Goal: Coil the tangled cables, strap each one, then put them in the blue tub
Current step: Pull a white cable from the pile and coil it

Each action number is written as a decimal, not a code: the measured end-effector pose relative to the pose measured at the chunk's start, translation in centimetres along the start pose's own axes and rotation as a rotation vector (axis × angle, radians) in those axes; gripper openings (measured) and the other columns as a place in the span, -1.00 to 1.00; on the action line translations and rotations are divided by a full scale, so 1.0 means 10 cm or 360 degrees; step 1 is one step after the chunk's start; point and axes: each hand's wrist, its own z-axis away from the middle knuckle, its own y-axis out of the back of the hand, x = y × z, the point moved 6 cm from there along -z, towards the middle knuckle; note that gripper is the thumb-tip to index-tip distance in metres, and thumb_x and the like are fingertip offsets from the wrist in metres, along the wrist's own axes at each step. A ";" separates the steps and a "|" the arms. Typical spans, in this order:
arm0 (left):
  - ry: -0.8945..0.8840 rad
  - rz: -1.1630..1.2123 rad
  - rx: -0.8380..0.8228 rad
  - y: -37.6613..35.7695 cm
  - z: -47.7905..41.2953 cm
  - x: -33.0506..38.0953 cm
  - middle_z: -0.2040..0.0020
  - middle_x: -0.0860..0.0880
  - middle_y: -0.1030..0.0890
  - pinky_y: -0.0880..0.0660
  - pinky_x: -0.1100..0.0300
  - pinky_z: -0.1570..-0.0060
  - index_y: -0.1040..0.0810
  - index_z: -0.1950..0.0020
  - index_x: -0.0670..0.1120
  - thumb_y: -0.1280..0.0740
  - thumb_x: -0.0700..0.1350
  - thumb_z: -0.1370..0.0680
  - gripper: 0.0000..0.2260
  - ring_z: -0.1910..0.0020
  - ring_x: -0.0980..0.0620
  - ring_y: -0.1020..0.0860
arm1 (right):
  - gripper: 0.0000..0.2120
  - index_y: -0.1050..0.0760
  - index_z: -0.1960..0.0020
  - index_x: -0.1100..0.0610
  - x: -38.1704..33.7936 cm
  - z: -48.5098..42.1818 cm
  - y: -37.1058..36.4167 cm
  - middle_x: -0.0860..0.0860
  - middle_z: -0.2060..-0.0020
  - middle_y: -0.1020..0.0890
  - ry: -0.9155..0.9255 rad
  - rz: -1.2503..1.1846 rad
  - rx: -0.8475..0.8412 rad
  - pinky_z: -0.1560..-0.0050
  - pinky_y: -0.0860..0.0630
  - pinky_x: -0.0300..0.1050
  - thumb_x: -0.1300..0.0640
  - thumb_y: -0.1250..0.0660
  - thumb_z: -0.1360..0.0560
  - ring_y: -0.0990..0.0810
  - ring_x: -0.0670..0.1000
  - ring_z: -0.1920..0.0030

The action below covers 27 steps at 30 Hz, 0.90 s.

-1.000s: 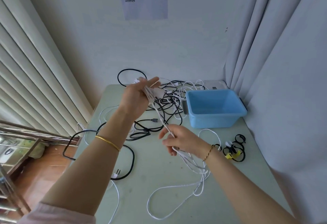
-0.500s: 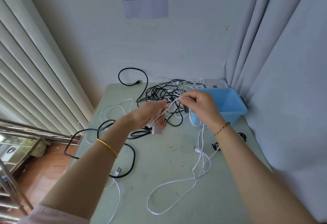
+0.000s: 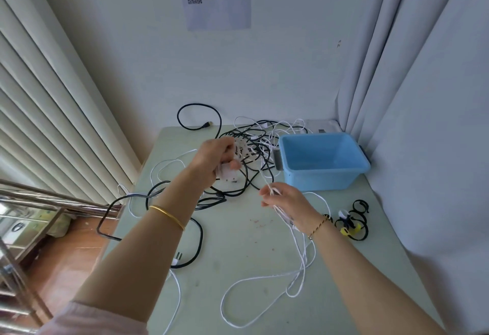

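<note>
While the left hand [image 3: 217,161] is clenched around a gathered bundle of white cable [image 3: 239,153] held above the tabletop [image 3: 238,250], the right hand [image 3: 284,201] pinches the same cable's loose run between its fingertips, lower and nearer the camera. From the right hand the white cable drops and trails in open loops across the front of the tabletop. Behind the left hand lies a tangle of black and white cables [image 3: 254,133], with one thick black cable [image 3: 195,244] looping off the left edge. The blue tub [image 3: 321,161] sits at the back right, open, with nothing visible inside. Just right of the right wrist lie black straps [image 3: 356,219], one with a yellow tab.
</note>
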 end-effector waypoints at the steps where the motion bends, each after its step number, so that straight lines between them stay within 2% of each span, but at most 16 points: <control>1: -0.0031 0.0017 0.0054 0.04 -0.01 0.04 0.57 0.02 -0.20 -0.34 0.11 0.30 -0.32 0.28 -0.12 -0.18 -0.24 -0.59 -0.76 0.67 0.05 -0.31 | -0.87 -0.57 0.02 0.16 0.08 0.00 0.00 0.02 0.16 -0.64 -0.0050 -0.0112 -0.0042 -0.05 -0.45 -0.13 0.30 -0.28 -0.50 -0.61 -0.09 0.12; 3: -0.0096 -0.0058 0.0118 0.10 -0.02 0.09 0.58 0.02 -0.23 -0.35 0.12 0.34 -0.32 0.28 -0.11 -0.19 -0.24 -0.59 -0.76 0.67 0.04 -0.33 | -0.83 -0.56 -0.07 0.16 0.22 0.00 0.00 0.04 0.01 -0.67 -0.0145 -0.0433 -0.0094 -0.15 -0.46 0.00 0.29 -0.26 -0.54 -0.60 -0.02 -0.09; 6: -0.0151 -0.0118 0.0200 0.15 -0.03 0.12 0.59 0.04 -0.25 -0.40 0.07 0.29 -0.32 0.28 -0.12 -0.20 -0.24 -0.58 -0.77 0.66 0.04 -0.35 | -0.76 -0.53 -0.17 0.21 0.36 -0.01 0.02 0.07 -0.16 -0.61 -0.0258 -0.0845 -0.0086 0.00 -0.58 -0.02 0.21 -0.28 -0.53 -0.58 0.08 -0.17; 8: -0.0205 -0.0092 0.0248 0.15 -0.02 0.15 0.61 0.05 -0.26 -0.42 0.08 0.25 -0.33 0.27 -0.13 -0.19 -0.24 -0.57 -0.79 0.66 0.05 -0.36 | -0.67 -0.51 -0.24 0.19 0.45 0.01 0.03 0.06 -0.20 -0.58 -0.0352 -0.0889 -0.0088 0.18 -0.55 -0.12 0.13 -0.32 -0.50 -0.60 0.08 -0.11; 10: -0.0275 -0.0021 0.0301 0.16 0.00 0.23 0.62 0.06 -0.27 -0.41 0.10 0.28 -0.32 0.30 -0.13 -0.17 -0.25 -0.57 -0.77 0.66 0.07 -0.36 | -0.58 -0.49 -0.28 0.14 0.53 0.04 0.04 0.06 -0.17 -0.57 -0.0419 -0.0824 -0.0099 0.36 -0.39 -0.25 0.06 -0.33 -0.45 -0.57 0.00 0.11; 12: -0.0352 0.0010 0.0383 0.20 0.01 0.33 0.61 0.07 -0.27 -0.42 0.13 0.30 -0.30 0.31 -0.11 -0.16 -0.24 -0.57 -0.75 0.65 0.07 -0.40 | -0.52 -0.43 -0.32 0.06 0.63 0.06 0.10 0.05 -0.11 -0.54 -0.0445 -0.0648 -0.0060 0.45 -0.22 -0.31 -0.05 -0.32 -0.43 -0.35 -0.09 0.25; 14: -0.0421 -0.0005 0.0503 0.28 0.03 0.43 0.61 0.09 -0.29 -0.40 0.16 0.35 -0.28 0.30 -0.10 -0.17 -0.22 -0.57 -0.76 0.63 0.08 -0.44 | -0.53 -0.43 -0.29 0.01 0.73 0.08 0.17 0.01 -0.03 -0.54 -0.0441 -0.0567 -0.0004 0.48 -0.16 -0.33 -0.19 -0.26 -0.46 -0.24 -0.11 0.31; 15: -0.0450 0.0003 0.0556 0.32 0.02 0.47 0.63 0.09 -0.29 -0.37 0.16 0.37 -0.28 0.31 -0.10 -0.17 -0.22 -0.56 -0.76 0.63 0.08 -0.45 | -0.54 -0.45 -0.26 0.02 0.79 0.09 0.21 0.00 0.04 -0.52 -0.0458 -0.0540 0.0043 0.49 -0.16 -0.33 -0.22 -0.23 -0.48 -0.22 -0.11 0.33; 17: -0.0498 0.0051 0.0620 0.38 0.01 0.52 0.64 0.08 -0.26 -0.31 0.17 0.40 -0.27 0.36 -0.09 -0.16 -0.22 -0.55 -0.73 0.63 0.07 -0.44 | -0.65 -0.53 -0.13 0.12 0.89 0.11 0.28 -0.01 0.23 -0.45 -0.0531 -0.0359 0.0189 0.48 -0.16 -0.31 -0.13 -0.23 -0.54 -0.21 -0.11 0.36; 19: -0.0534 0.0082 0.0640 0.40 0.02 0.55 0.64 0.08 -0.26 -0.29 0.15 0.41 -0.27 0.37 -0.09 -0.16 -0.23 -0.55 -0.72 0.64 0.06 -0.42 | -0.76 -0.60 0.13 0.15 0.97 0.13 0.41 0.00 0.33 -0.44 -0.0574 0.0035 0.0417 0.45 -0.22 -0.27 -0.01 -0.29 -0.53 -0.28 -0.08 0.38; 21: -0.0579 0.0163 0.0667 0.41 0.03 0.59 0.64 0.09 -0.26 -0.34 0.16 0.40 -0.26 0.34 -0.10 -0.15 -0.22 -0.56 -0.73 0.64 0.07 -0.41 | -0.74 -0.57 0.33 0.10 1.05 0.15 0.55 0.06 0.36 -0.52 -0.0619 0.0513 0.0607 0.36 -0.30 -0.19 0.03 -0.33 -0.50 -0.39 -0.01 0.37; 22: -0.0610 0.0193 0.0674 0.42 0.04 0.62 0.64 0.09 -0.26 -0.36 0.15 0.37 -0.25 0.34 -0.10 -0.15 -0.22 -0.56 -0.74 0.64 0.07 -0.40 | -0.71 -0.55 0.37 0.07 1.11 0.17 0.58 0.05 0.39 -0.54 -0.0662 0.0704 0.0620 0.34 -0.31 -0.19 0.03 -0.31 -0.50 -0.42 0.01 0.37; 24: -0.0669 0.0180 0.0670 0.42 0.05 0.70 0.64 0.09 -0.26 -0.35 0.16 0.34 -0.25 0.33 -0.09 -0.15 -0.21 -0.56 -0.74 0.65 0.08 -0.40 | -0.69 -0.52 0.38 0.07 1.18 0.19 0.58 0.02 0.40 -0.55 -0.0757 0.0979 0.0585 0.29 -0.36 -0.19 0.03 -0.26 -0.50 -0.49 0.04 0.35; 27: -0.0586 0.0066 0.0536 0.34 0.03 0.68 0.61 0.08 -0.27 -0.34 0.16 0.36 -0.28 0.32 -0.09 -0.18 -0.20 -0.58 -0.74 0.64 0.06 -0.42 | -0.80 -0.53 0.26 0.11 1.05 0.09 0.49 0.07 0.23 -0.59 -0.0751 0.1309 0.0579 0.21 -0.46 -0.16 0.06 -0.22 -0.47 -0.58 0.13 0.13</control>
